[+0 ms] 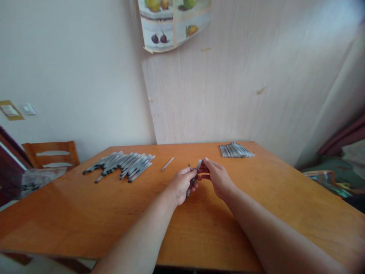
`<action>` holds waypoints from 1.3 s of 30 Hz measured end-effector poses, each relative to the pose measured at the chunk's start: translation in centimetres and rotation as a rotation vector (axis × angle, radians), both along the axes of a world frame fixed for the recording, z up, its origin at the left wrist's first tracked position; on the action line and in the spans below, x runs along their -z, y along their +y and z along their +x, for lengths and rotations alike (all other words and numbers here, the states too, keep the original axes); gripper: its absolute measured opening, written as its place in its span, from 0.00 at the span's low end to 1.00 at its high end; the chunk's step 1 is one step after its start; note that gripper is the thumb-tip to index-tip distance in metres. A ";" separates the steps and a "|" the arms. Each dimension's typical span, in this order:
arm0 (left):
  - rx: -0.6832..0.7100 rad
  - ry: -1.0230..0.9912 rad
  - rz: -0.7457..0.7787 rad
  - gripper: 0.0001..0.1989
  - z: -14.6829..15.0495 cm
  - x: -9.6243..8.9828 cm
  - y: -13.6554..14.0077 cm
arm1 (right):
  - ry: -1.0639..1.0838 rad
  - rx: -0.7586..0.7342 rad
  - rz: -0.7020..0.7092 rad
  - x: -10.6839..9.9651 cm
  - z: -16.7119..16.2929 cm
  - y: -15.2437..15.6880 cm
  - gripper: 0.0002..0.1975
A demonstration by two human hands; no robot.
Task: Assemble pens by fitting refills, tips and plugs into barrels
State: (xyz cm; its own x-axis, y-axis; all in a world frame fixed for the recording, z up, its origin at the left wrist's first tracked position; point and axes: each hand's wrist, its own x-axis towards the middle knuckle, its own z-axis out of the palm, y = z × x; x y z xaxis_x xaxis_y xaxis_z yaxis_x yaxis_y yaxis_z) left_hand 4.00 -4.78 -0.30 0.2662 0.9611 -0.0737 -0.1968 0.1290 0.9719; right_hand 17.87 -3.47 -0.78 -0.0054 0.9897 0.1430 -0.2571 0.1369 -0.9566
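Over the middle of the table, my left hand (182, 184) is closed around a slim clear pen (199, 164). The pen slants, with a dark end sticking out below the fingers. A thin tip also pokes up above the thumb; I cannot make out whether it is a second piece. My right hand (218, 177) meets the pen's pale upper end with thumb and fingers pinched together. Just left of my hands lies a single whitish pen barrel (167, 164). Further left is a spread pile of clear pens with black ends (137, 163).
A neat row of pens (236, 150) lies at the table's back right. The wooden table (119, 220) meets the wall behind. A wooden chair (53, 152) and a clear plastic bag (40, 180) with dark pieces stand off its left edge. Bags and cloth lie beyond the right edge.
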 end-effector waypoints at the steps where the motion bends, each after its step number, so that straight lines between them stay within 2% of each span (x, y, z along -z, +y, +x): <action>1: 0.006 0.003 0.002 0.09 0.1 0.1 -0.1 | 0.022 -0.037 0.002 -0.1 -0.1 -0.1 0.21; 5: 0.004 0.024 0.032 0.12 -0.1 0.3 -0.5 | 0.072 -0.126 0.002 -0.2 -0.9 -0.7 0.20; 12: 0.031 0.118 0.094 0.21 -0.1 0.5 -0.9 | 0.024 -0.080 0.009 1.0 -1.1 -0.4 0.19; 20: 0.031 0.101 0.071 0.17 0.2 0.0 -1.3 | 0.031 -0.036 0.011 0.5 -1.2 -0.5 0.20; 31: 0.114 0.010 0.067 0.14 0.1 -0.6 -1.4 | 0.140 -0.075 0.058 0.2 -1.2 -0.6 0.18; 39: 0.192 -0.062 -0.009 0.14 -0.5 -1.0 -1.2 | 0.180 -0.108 0.055 -0.2 -1.2 -0.8 0.18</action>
